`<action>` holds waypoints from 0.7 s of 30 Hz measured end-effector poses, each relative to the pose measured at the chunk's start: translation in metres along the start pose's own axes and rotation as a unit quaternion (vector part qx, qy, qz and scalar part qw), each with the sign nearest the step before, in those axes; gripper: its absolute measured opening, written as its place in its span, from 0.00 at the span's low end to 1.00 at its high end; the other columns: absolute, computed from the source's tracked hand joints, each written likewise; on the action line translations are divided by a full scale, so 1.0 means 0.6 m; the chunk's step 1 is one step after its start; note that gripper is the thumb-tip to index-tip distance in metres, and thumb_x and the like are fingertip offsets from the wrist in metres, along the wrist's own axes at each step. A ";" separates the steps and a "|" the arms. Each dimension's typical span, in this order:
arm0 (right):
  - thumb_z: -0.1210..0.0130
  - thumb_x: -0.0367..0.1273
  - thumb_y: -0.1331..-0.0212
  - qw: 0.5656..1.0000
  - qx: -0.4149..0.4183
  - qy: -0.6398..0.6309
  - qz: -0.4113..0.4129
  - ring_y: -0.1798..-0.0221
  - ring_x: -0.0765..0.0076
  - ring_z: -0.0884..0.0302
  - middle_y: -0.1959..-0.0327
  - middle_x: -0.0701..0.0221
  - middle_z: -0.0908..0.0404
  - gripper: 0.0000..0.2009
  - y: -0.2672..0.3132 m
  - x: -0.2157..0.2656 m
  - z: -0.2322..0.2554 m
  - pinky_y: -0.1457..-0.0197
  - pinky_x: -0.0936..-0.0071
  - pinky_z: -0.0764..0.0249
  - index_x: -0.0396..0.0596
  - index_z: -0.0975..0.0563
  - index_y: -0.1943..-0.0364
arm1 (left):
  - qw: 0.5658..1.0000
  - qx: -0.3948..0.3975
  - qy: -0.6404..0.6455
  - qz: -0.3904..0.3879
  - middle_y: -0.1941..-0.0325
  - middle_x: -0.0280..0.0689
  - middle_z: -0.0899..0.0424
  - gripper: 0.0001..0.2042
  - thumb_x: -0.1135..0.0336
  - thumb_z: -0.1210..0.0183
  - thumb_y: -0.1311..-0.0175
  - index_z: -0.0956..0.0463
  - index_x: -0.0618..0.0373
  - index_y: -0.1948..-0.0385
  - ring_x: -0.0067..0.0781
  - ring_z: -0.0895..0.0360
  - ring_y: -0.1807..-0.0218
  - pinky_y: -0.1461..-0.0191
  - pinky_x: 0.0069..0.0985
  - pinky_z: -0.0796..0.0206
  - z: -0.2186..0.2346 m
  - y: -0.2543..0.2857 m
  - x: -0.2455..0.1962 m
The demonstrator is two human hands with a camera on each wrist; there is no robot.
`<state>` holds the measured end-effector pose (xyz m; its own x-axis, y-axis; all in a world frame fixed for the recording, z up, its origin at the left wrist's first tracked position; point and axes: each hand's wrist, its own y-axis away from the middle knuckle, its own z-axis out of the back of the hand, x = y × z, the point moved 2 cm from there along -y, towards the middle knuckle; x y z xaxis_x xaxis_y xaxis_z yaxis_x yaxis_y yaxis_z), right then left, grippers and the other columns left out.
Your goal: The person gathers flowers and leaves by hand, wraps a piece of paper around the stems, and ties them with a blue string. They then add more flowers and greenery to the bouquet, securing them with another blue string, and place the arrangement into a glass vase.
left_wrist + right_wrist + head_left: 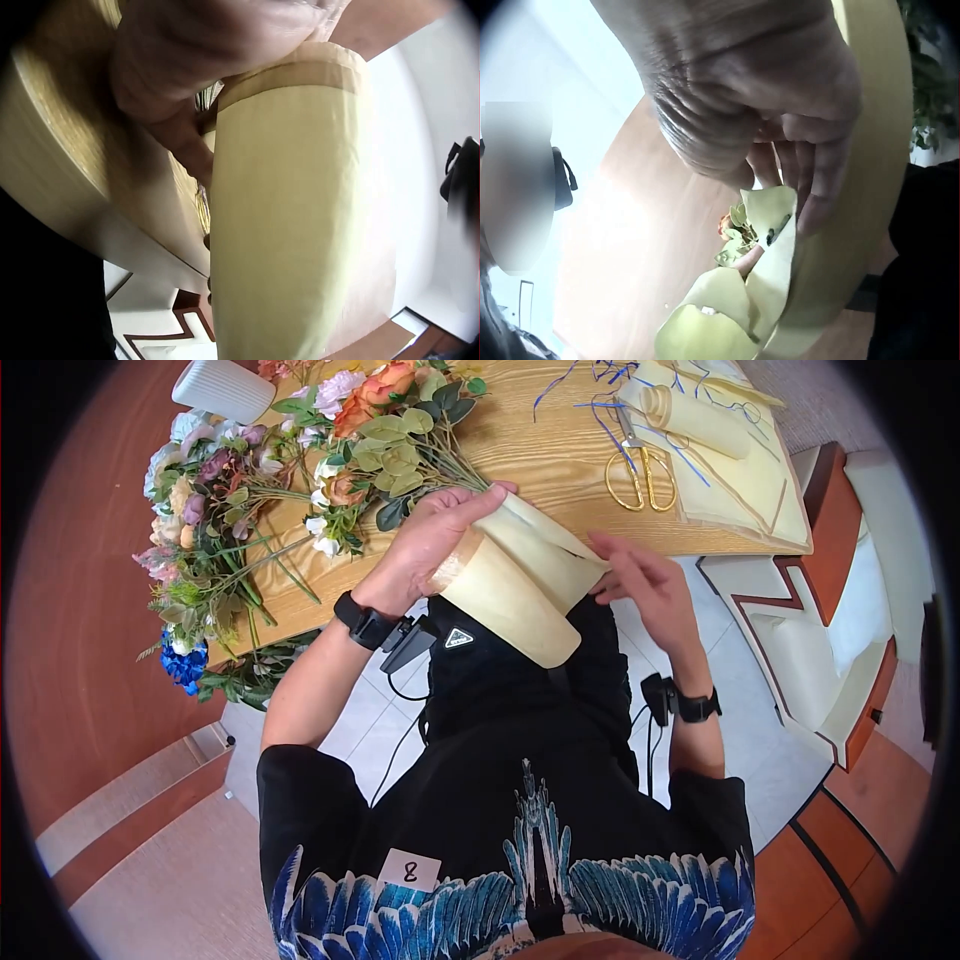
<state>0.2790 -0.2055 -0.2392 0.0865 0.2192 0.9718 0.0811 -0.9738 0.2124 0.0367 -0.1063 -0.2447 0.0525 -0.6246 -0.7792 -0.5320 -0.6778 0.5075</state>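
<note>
Pale yellow wrapping paper [520,595] with a tan border is curled into a sleeve around the stems [455,465] of a bouquet with orange roses [375,400]. My left hand [430,545] grips its upper end, thumb lying across the paper. In the left wrist view, the curved paper [285,202] fills the middle, below the hand [217,45]. At the free right edge, my right hand [650,590] pinches a corner between thumb and fingers. The right wrist view shows that paper corner [772,214] at the fingertips, with dark stem ends inside the fold.
Gold-handled scissors [632,445] lie on the wooden table [540,450], near blue ties [705,478], a roll of paper [700,422] and flat sheets [760,520]. More flowers [190,520] cover the left side, beside a white ribbed vase [222,388].
</note>
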 end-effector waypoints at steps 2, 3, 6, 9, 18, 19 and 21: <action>0.45 0.33 0.32 1.000 -0.013 -0.005 -0.003 0.65 0.79 0.20 0.61 0.70 0.16 0.15 0.013 -0.020 -0.002 0.60 0.79 0.22 0.41 0.21 0.46 | 1.000 -0.001 0.017 -0.014 0.58 0.41 0.15 0.21 0.56 0.41 0.32 0.26 0.66 0.47 0.25 0.15 0.61 0.56 0.23 0.22 -0.005 0.002 0.000; 0.45 0.32 0.32 1.000 -0.023 -0.011 -0.001 0.65 0.78 0.19 0.62 0.69 0.16 0.14 0.017 -0.029 -0.003 0.60 0.79 0.21 0.41 0.21 0.47 | 1.000 0.001 0.016 -0.011 0.58 0.41 0.15 0.21 0.56 0.41 0.32 0.26 0.66 0.47 0.25 0.15 0.61 0.56 0.23 0.22 -0.004 0.000 0.003; 0.45 0.29 0.33 0.999 -0.031 -0.009 0.018 0.66 0.79 0.20 0.63 0.70 0.16 0.13 0.014 -0.043 -0.011 0.61 0.80 0.22 0.41 0.20 0.47 | 1.000 0.005 0.011 -0.006 0.57 0.42 0.15 0.21 0.56 0.41 0.31 0.25 0.65 0.47 0.25 0.15 0.60 0.56 0.23 0.22 0.001 -0.003 0.004; 0.45 0.28 0.34 0.999 -0.030 -0.018 0.029 0.66 0.80 0.20 0.63 0.71 0.16 0.12 0.017 -0.050 -0.010 0.61 0.81 0.23 0.40 0.20 0.49 | 0.999 0.002 0.038 0.000 0.56 0.41 0.15 0.20 0.57 0.41 0.31 0.25 0.64 0.47 0.25 0.16 0.60 0.56 0.23 0.22 0.002 -0.003 0.005; 0.44 0.24 0.35 0.990 -0.115 -0.032 0.072 0.68 0.81 0.21 0.61 0.68 0.15 0.10 0.005 -0.054 -0.036 0.62 0.82 0.23 0.37 0.19 0.52 | 0.991 0.032 0.127 0.015 0.44 0.41 0.21 0.21 0.59 0.45 0.28 0.31 0.63 0.41 0.33 0.20 0.47 0.43 0.31 0.25 -0.006 -0.003 -0.008; 0.44 0.24 0.35 0.990 -0.115 -0.032 0.074 0.68 0.81 0.21 0.61 0.68 0.15 0.10 0.003 -0.054 -0.036 0.62 0.82 0.23 0.37 0.19 0.52 | 0.991 0.039 0.124 0.008 0.43 0.41 0.22 0.21 0.59 0.46 0.28 0.32 0.62 0.40 0.34 0.21 0.45 0.42 0.31 0.26 -0.003 -0.004 -0.008; 0.44 0.24 0.36 0.991 -0.110 -0.055 0.054 0.68 0.81 0.21 0.61 0.68 0.15 0.10 0.004 -0.058 -0.039 0.62 0.83 0.23 0.36 0.19 0.52 | 0.991 0.046 0.122 0.003 0.41 0.41 0.23 0.21 0.59 0.46 0.28 0.32 0.62 0.40 0.35 0.22 0.43 0.41 0.32 0.26 -0.002 -0.005 -0.007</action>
<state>0.2531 -0.2169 -0.2702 0.1924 0.1056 0.9756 -0.1511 -0.9791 0.1358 0.0390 -0.1023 -0.2427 0.2464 -0.7119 -0.6576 -0.6074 -0.6421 0.4676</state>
